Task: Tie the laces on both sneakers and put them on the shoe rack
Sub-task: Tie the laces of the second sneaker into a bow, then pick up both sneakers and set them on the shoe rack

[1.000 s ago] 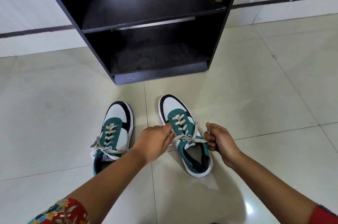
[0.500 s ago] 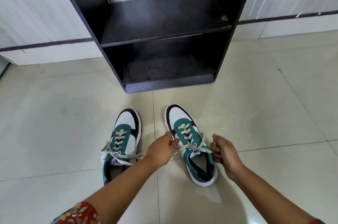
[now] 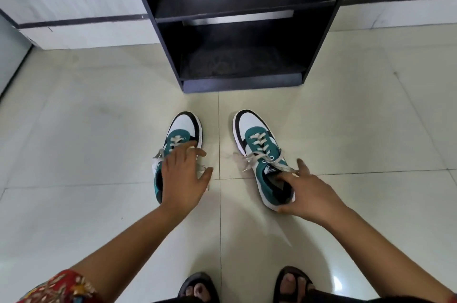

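- Head view: both hands have let go of the right sneaker's (image 3: 263, 156) lace ends, which now trail loose on the floor tiles (image 3: 99, 144).
- Left hand (image 3: 184, 179) has shifted over the left sneaker (image 3: 181, 135), fingers spread, holding nothing.
- Right hand (image 3: 309, 193) now grips the right sneaker's heel collar, fingers inside.
- Shoe rack (image 3: 242, 80) stands beyond, shelves bare; a knot looks unfinished, likely repositioning.
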`<action>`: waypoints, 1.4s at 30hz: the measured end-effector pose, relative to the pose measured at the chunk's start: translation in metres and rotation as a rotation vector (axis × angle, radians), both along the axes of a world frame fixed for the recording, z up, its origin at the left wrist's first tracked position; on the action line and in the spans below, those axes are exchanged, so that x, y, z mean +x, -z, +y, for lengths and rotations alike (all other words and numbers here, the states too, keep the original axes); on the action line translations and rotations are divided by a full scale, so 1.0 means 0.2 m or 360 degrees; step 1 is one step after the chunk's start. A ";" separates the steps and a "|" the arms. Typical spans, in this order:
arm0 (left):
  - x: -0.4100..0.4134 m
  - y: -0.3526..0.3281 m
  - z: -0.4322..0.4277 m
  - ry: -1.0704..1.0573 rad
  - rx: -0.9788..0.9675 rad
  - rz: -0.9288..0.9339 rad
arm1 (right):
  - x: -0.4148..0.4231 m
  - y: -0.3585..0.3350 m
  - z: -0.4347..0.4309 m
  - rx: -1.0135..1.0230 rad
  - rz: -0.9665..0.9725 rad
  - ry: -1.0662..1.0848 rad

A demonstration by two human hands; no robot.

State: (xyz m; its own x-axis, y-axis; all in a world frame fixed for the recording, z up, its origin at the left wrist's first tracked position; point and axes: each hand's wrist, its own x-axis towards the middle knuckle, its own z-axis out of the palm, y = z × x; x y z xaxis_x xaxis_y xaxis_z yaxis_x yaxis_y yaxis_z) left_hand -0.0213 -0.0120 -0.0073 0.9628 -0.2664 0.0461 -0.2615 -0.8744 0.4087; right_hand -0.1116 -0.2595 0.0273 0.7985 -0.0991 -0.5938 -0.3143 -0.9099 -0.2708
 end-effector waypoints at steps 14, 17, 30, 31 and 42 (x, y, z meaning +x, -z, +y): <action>-0.20 0.08 0.13 -0.0164 -0.0389 0.0111 | 0.08 0.08 0.25 -0.0117 -0.0391 -0.0134; -0.23 0.07 0.04 -0.0107 -0.0402 0.0128 | 0.08 0.08 0.30 -0.0141 -0.0370 -0.0147; -0.26 0.07 -0.01 -0.0073 -0.0355 0.0582 | 0.02 0.07 0.26 -0.0204 -0.0292 -0.0253; -0.25 0.07 -0.02 -0.0082 -0.0365 0.0592 | 0.04 0.09 0.26 -0.0201 -0.0312 -0.0240; -0.14 -0.06 -0.02 -0.0224 -0.0528 0.0653 | 0.09 0.07 0.23 -0.0102 -0.0397 -0.0088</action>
State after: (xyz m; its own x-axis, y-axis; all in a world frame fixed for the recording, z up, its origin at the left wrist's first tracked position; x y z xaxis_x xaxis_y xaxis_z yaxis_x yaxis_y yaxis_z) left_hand -0.0485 -0.0166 0.0040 0.9447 -0.1688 -0.2810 0.0876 -0.6960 0.7127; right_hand -0.0940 -0.2142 0.0125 0.9247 -0.0825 -0.3716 -0.1944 -0.9416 -0.2749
